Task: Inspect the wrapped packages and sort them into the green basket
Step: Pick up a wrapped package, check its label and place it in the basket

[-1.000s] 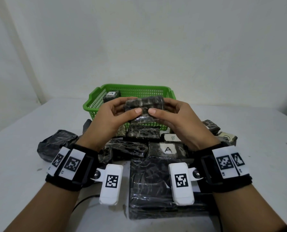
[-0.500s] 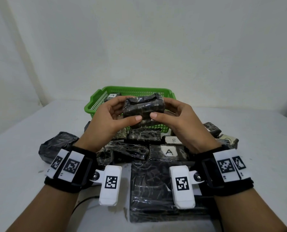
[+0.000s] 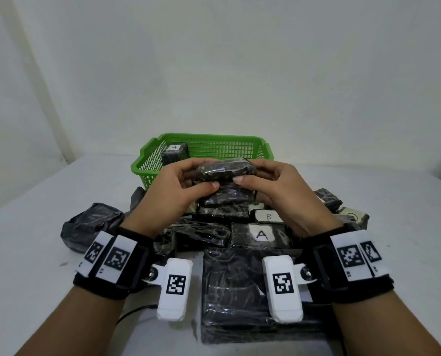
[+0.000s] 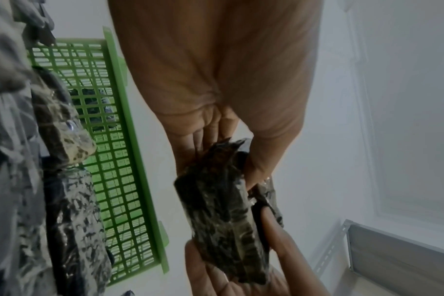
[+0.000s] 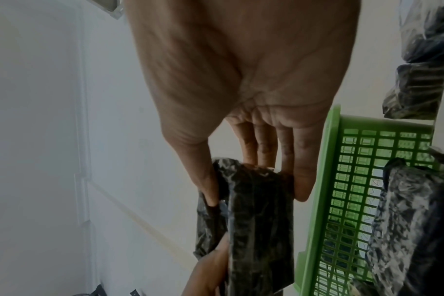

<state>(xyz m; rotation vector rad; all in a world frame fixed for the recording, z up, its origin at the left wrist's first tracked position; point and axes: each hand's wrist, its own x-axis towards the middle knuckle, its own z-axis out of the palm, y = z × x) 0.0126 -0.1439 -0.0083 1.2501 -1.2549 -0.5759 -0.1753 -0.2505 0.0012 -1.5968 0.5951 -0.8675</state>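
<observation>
Landmark: the green basket [image 3: 204, 147] stands at the far side of the bench [image 3: 34, 201]; all places below are given from it.
Done: one wrapped package marked A [image 3: 174, 153] lies inside the basket, at its left end. No other package shows inside.
In hand: a dark wrapped package [image 3: 224, 170] is held clear of the bench, just in front of the basket's near wall, long side level.
Left hand: the left hand [image 3: 180, 186] clamps the left end of the held package, thumb on the near face and fingers curled behind it.
Right hand: the right hand [image 3: 273, 186] clamps the right end likewise; the right wrist view shows its thumb and fingers pinching the wrap.
Label: no letter shows on the faces of the held package now in view, so inspection appears unfinished.
Left to do: a pile of packages [image 3: 214, 227] lies in front of the basket, among them one marked A [image 3: 261, 235], one marked B [image 3: 268, 216] and a large flat one [image 3: 234, 291] nearest the person. Judged from this, most of the sorting remains.
Change: against the frame half a second earlier, the held package sits lower and has turned, showing a narrower edge. Both hands keep their grip, and the A package in the basket is in plain view again.
</observation>
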